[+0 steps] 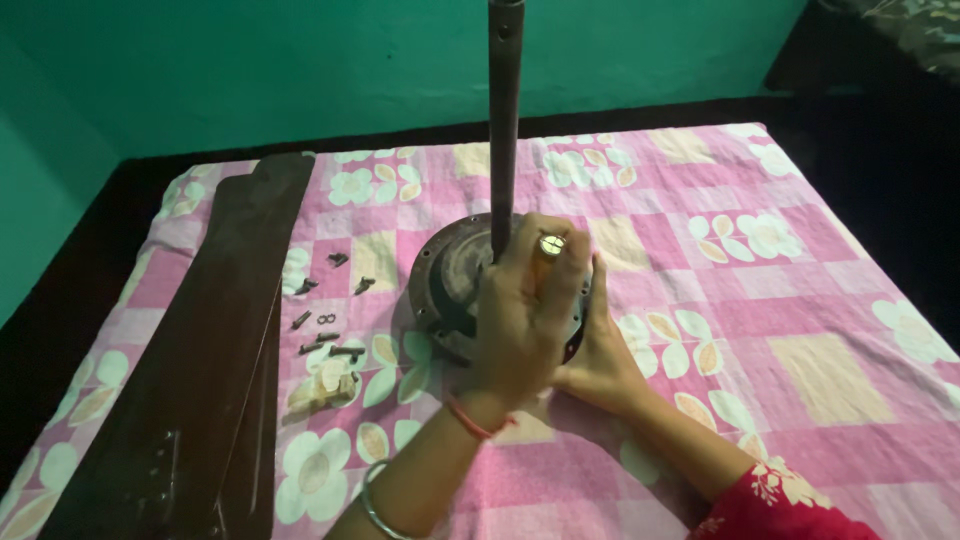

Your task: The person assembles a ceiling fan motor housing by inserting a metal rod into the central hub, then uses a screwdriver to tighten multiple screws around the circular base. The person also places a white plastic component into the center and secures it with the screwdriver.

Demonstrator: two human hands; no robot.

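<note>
Head view: a round, dark fan motor housing (450,280) sits on a bed covered by a pink patchwork sheet with cream flowers (760,330). Out of the middle of the housing a dark rod (505,120) stands upright and runs past the top edge of the picture.

The left hand (525,310) lies on top of the housing just beside the foot of the rod, fingers curled down over the upper face, a ring (551,243) on 1 finger. It covers much of the housing's right half; I cannot tell whether it pinches a small part beneath its fingers. A red thread (478,418) circles that wrist and a metal bangle (378,505) sits further down the forearm. The right hand (600,365) is pressed against the housing's near right edge, partly hidden under the left hand, fingers wrapped around the rim. Its arm ends in a red patterned sleeve (780,500).

Left of the housing, a scatter of small dark screws and bolts (325,320) lies on the sheet, with a crumpled pale scrap (322,385) just nearer than them. Further left of the housing, long dark brown fan blades (200,350) lie stacked lengthwise along the bed's edge. Behind the housing rises a green wall (300,70).
</note>
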